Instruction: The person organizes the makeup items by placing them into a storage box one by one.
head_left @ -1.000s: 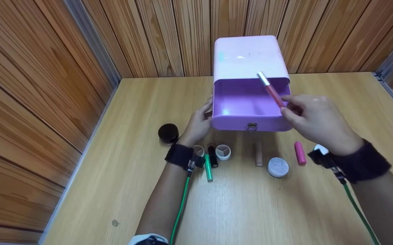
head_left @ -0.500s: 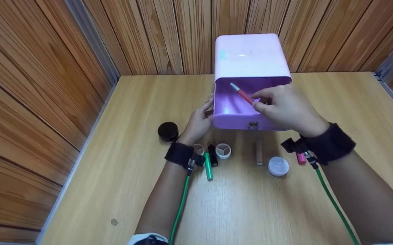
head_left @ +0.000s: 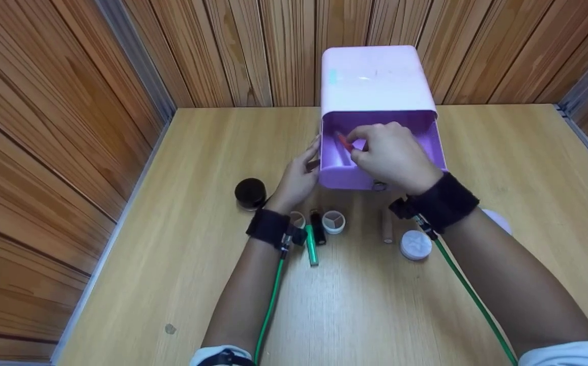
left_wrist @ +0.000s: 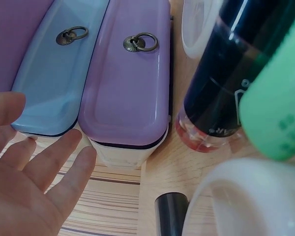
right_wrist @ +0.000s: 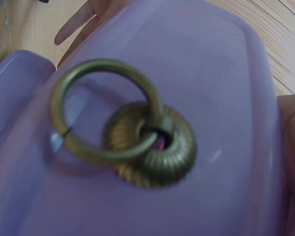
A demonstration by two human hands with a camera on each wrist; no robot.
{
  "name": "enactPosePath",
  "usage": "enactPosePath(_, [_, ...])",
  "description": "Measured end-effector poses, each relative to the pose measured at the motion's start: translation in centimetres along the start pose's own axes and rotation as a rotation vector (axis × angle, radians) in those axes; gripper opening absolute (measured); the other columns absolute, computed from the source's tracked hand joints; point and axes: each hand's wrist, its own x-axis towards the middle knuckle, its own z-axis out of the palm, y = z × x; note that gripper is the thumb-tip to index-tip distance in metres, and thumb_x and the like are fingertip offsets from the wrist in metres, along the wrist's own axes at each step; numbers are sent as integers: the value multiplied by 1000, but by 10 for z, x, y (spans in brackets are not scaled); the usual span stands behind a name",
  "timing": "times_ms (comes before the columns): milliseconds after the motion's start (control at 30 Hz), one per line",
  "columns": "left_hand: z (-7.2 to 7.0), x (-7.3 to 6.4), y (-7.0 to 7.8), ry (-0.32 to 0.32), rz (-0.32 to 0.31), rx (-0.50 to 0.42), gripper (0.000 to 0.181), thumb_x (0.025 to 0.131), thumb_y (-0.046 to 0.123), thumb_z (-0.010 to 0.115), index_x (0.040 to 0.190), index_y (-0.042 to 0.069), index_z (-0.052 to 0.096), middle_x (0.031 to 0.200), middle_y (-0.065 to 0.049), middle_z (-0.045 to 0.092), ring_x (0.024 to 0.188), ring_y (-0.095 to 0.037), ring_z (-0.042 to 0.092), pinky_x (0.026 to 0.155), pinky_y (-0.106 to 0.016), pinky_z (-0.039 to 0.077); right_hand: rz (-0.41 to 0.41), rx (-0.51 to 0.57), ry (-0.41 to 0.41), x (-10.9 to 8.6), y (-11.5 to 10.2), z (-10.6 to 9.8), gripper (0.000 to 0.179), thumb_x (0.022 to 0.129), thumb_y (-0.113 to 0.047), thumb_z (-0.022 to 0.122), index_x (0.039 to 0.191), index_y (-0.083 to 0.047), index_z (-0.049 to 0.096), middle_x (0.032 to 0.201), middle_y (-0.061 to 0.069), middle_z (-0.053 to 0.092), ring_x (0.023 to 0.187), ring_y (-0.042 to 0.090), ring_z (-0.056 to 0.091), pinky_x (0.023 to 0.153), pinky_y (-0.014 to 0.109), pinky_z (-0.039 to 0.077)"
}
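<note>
Right hand point(head_left: 393, 155): pinching red tube point(head_left: 344, 141) btwn thumb & fingers, over purple drawer point(head_left: 342, 179). Clock: drawer = centre, 12 = away from wearer.

Red tube: inside drawer opening, nr 9 o'clock wall, far end slanting twd 10–11; contact w/ drawer floor, can't tell. Held by near end, prob. so far end leads & fingers needn't go deep.

Left hand point(head_left: 294, 185): no grasp; fingers extended at 8–9 o'clock flank of pink box point(head_left: 375, 76), prob. steadying it vs. sideways push. Purple drawer juts twd 6, presumably for access from above; blue drawer point(left_wrist: 49, 83) beneath is closed.

Tabletop stock: black jar point(head_left: 250, 192), 8–9 o'clock; green tube point(head_left: 312, 246), dark tube point(head_left: 318, 229) & divided pot point(head_left: 333, 222), bunched at 7; brown tube point(head_left: 386, 226), 6; pale-lidded jar point(head_left: 416, 244), 5–6. Spread before drawer, prob. for easy reach.

Edges: box top lip crosses drawer's 12 o'clock end, limiting reach rearward; side walls at 9 & 3; front wall at 6, bearing ring pull point(right_wrist: 122, 132), poss. snag nr right wrist. Wood wall point(head_left: 253, 51) behind box.

Room: best approach is from above & 4–5 o'clock; drawer interior at 3 o'clock offers more space than 9. Tabletop gives room at 3 & 10. Green cable point(head_left: 476, 299) passes nr pale-lidded jar; could brush it.
</note>
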Motion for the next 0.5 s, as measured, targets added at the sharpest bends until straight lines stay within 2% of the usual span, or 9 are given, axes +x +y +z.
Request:
enactPosePath(133, [2, 0, -1, -6, -1, -2, 60, 94, -10, 52, 149, 4, 30, 157, -12, 24, 127, -33, 49, 97, -22, 44, 31, -13, -38, 4, -5, 1, 32, 88, -18, 63, 119, -12, 69, 67, 3, 58, 52, 18, 51, 44, 31, 39])
enactPosePath(267, [0, 1, -2, -18, 10, -3, 60, 95, -8, 51, 150, 4, 29, 157, -10, 22, 129, -31, 47, 98, -21, 43, 7, -42, -73, 12, -11, 0, 31, 85, -17, 64, 115, -13, 70, 66, 4, 56, 52, 18, 48, 45, 32, 37])
enactPosePath(333, [-2, 2, -3, -27, 9, -12, 61, 95, -9, 51, 150, 5, 28, 158, -9, 21, 130, -31, 47, 99, -22, 42, -4, -48, -99, 18, -14, 0, 30, 83, -17, 65, 112, -13, 71, 70, 4, 58, 56, 19, 49, 48, 32, 39])
enactPosePath(400, [-3, 6, -14, -20, 32, -9, 62, 95, -9, 51, 150, 6, 29, 158, -6, 22, 131, -28, 46, 99, -21, 42, -6, -49, -132, 22, -16, 1, 27, 81, -17, 66, 108, -12, 71, 76, 4, 62, 62, 21, 52, 54, 34, 42])
enactPosePath(500, [-2, 8, -19, -27, 30, 5, 62, 95, -9, 50, 151, 6, 28, 158, -5, 21, 131, -27, 45, 99, -21, 42, -8, -62, -190, 27, -16, 3, 23, 81, -17, 67, 103, -11, 72, 85, 5, 65, 72, 24, 56, 62, 36, 45])
